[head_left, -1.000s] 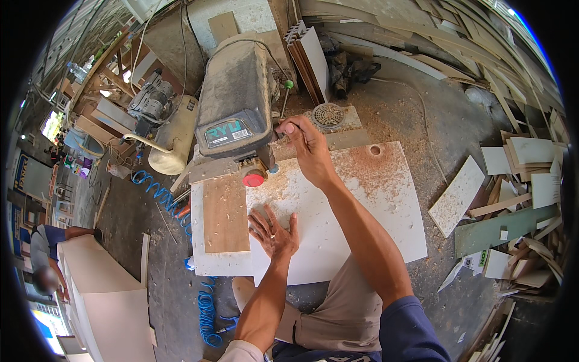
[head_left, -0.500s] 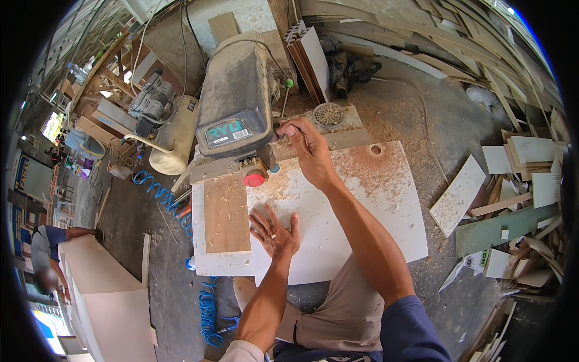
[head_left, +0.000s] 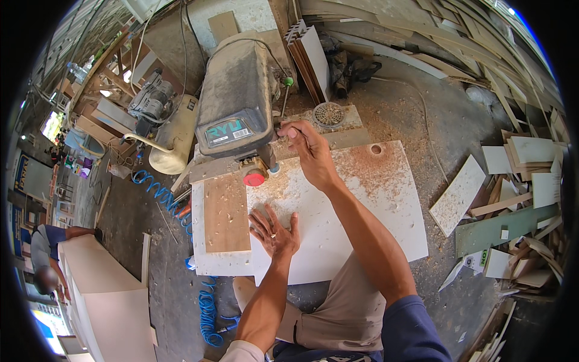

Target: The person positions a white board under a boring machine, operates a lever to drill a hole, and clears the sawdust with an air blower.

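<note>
A dusty drill press (head_left: pixel 238 90) stands in front of me, with a red knob-like button (head_left: pixel 254 177) low on its front. My right hand (head_left: pixel 309 146) is closed at the press's right side around a feed handle, mostly hidden by the fingers. Flat on a white board (head_left: pixel 325 241) lies my left hand (head_left: pixel 275 232), fingers spread, pressing near the board's left edge. Wood shavings cover the board's far part, and a round hole (head_left: pixel 376 149) shows near its far right corner. Left of my left hand is a brown wooden piece (head_left: pixel 227 214).
A compressor tank (head_left: pixel 172 151) and coiled blue hose (head_left: pixel 208 314) are on the left. Offcuts (head_left: pixel 531 157) pile up at right, beside a loose white panel (head_left: pixel 458 194). A round metal grille (head_left: pixel 329 114) sits behind the board. Another person (head_left: pixel 47 259) works at far left.
</note>
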{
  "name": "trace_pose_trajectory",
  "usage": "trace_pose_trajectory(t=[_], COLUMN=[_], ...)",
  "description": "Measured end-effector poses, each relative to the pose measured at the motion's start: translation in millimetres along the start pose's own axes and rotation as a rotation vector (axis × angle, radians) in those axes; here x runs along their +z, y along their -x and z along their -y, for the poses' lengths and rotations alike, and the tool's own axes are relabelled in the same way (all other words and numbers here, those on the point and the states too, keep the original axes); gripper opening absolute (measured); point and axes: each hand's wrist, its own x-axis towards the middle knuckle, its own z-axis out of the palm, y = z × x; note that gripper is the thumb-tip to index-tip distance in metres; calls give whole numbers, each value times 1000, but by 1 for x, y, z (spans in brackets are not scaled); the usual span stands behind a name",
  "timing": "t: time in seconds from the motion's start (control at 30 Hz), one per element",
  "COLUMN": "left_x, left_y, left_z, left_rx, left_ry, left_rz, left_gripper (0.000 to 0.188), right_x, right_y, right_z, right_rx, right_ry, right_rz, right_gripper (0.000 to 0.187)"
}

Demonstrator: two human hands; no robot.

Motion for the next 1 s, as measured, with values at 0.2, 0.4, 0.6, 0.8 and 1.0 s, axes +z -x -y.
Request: trace_pose_trajectory(t=[0.2, 0.4, 0.6, 0.8, 1.0], left_x=[2, -1, 2, 0, 1], left_y=[0, 0, 0, 1, 0], left_z=[2, 1, 2, 0, 1], left_rx=[12, 13, 18, 16, 15], left_ry=[7, 9, 6, 1, -2], left_rz=[-19, -5, -23, -19, -23], left_gripper=[99, 99, 99, 99, 99], right_x=[-1, -1, -1, -3, -4], right_y=[1, 3, 4, 6, 8], right_z=[0, -1, -2, -1, -1], right_rx=[13, -9, -56, -56, -51], right_ry=[-4, -8, -12, -19, -3], right_rz=[18, 14, 13, 22, 31], right_gripper=[29, 28, 26, 23, 22])
